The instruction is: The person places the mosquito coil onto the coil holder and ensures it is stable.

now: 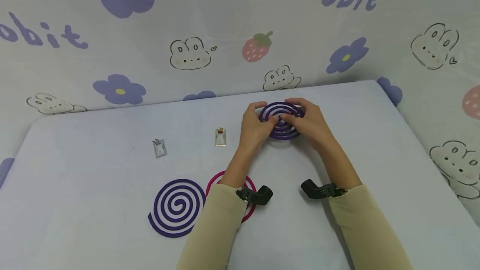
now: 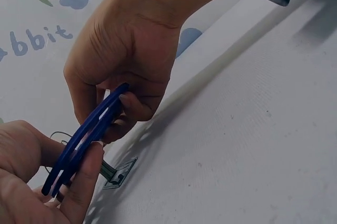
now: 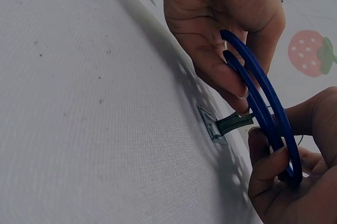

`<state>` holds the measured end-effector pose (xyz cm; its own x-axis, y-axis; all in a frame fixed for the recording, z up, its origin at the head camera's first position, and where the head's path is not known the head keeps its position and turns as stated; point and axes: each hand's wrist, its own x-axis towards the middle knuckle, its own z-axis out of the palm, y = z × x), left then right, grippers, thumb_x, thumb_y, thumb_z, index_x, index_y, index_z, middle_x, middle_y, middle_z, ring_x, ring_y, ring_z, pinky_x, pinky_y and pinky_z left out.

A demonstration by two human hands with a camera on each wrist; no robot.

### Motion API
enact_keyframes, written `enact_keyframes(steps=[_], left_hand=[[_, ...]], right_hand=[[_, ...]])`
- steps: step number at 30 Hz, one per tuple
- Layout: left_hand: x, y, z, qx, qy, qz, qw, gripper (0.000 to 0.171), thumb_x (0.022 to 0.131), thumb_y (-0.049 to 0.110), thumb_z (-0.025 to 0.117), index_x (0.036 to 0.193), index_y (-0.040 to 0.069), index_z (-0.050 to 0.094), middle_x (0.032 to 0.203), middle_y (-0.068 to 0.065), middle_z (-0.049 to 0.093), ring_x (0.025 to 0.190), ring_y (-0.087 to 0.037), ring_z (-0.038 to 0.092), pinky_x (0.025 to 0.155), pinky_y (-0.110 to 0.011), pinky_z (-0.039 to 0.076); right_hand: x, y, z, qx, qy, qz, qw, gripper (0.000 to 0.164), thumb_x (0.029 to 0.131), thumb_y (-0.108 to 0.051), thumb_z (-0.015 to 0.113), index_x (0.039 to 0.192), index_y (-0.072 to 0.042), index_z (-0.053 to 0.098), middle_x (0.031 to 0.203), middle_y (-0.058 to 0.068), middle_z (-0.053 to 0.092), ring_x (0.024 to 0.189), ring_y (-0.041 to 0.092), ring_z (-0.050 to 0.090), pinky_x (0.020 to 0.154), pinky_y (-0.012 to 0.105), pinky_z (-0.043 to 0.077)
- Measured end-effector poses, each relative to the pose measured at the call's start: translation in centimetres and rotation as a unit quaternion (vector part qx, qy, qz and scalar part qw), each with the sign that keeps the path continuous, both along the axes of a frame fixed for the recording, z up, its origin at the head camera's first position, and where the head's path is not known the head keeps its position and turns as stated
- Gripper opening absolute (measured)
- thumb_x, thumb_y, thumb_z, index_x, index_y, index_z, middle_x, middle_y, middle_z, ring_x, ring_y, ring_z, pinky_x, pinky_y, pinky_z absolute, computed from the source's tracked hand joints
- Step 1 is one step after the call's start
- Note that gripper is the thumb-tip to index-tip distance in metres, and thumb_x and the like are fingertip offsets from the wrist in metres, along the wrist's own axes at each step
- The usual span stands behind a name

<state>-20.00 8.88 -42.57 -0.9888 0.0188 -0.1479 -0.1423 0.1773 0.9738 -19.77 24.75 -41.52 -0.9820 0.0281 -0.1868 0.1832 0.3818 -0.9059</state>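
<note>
Both hands hold a dark purple mosquito coil (image 1: 283, 138) just above the back right of the table. My left hand (image 1: 255, 127) grips its left side and my right hand (image 1: 313, 123) its right side, thumbs close together near the middle. Edge-on in the wrist views, the coil shows as two curved bands, its turns spread apart. Under it stands a small metal coil stand (image 3: 210, 124), its flat base on the table. Fingers and coil hide the stand's upper part, so how it meets the coil I cannot tell.
Left of the hands lie a gold coil stand (image 1: 220, 138) and a silver coil stand (image 1: 160, 148). Nearer the front are another purple coil (image 1: 178, 213) and a pink coil (image 1: 212, 179), the latter partly under the left sleeve. A patterned cloth (image 1: 232, 16) hangs behind the table.
</note>
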Motion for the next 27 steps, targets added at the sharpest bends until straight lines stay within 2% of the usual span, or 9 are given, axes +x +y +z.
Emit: enact_keyframes(steps=[6,14,22,27], left_hand=[[0.16,-0.09,0.14,-0.018,0.004,0.002,0.9998,0.051,0.095,0.008,0.075,0.144,0.008,0.058,0.132,-0.024,0.071,0.123,-0.033,0.069,0.109,-0.044,0.057],[-0.02,0.16,0.23,0.004,-0.004,-0.002,1.0,0.051,0.096,0.007,0.075,0.144,0.007,0.058,0.129,-0.025,0.072,0.118,-0.032,0.071,0.106,-0.044,0.058],[-0.29,0.08,-0.13,0.007,-0.014,-0.012,0.9998,0.052,0.096,0.011,0.075,0.145,0.006,0.058,0.132,-0.024,0.07,0.121,-0.033,0.069,0.108,-0.044,0.057],[-0.33,-0.18,-0.11,0.01,-0.022,-0.015,0.9996,0.052,0.096,0.012,0.075,0.145,0.007,0.058,0.137,-0.025,0.068,0.125,-0.035,0.068,0.109,-0.046,0.057]], right_hand=[[0.0,0.03,-0.15,-0.011,-0.032,-0.002,0.999,0.06,0.101,-0.018,0.069,0.158,-0.011,0.049,0.151,0.026,0.056,0.136,0.037,0.056,0.12,0.051,0.046],[0.03,0.1,0.32,0.016,-0.002,-0.005,1.0,0.058,0.101,-0.016,0.069,0.156,-0.008,0.05,0.144,0.029,0.059,0.134,0.039,0.057,0.12,0.054,0.047],[-0.07,0.26,0.06,0.019,-0.009,-0.008,1.0,0.057,0.102,-0.016,0.068,0.156,-0.008,0.05,0.145,0.03,0.058,0.136,0.04,0.056,0.121,0.055,0.045],[-0.18,0.19,-0.18,0.03,0.002,-0.003,1.0,0.056,0.102,-0.016,0.067,0.155,-0.007,0.05,0.148,0.03,0.057,0.138,0.042,0.056,0.122,0.056,0.044]])
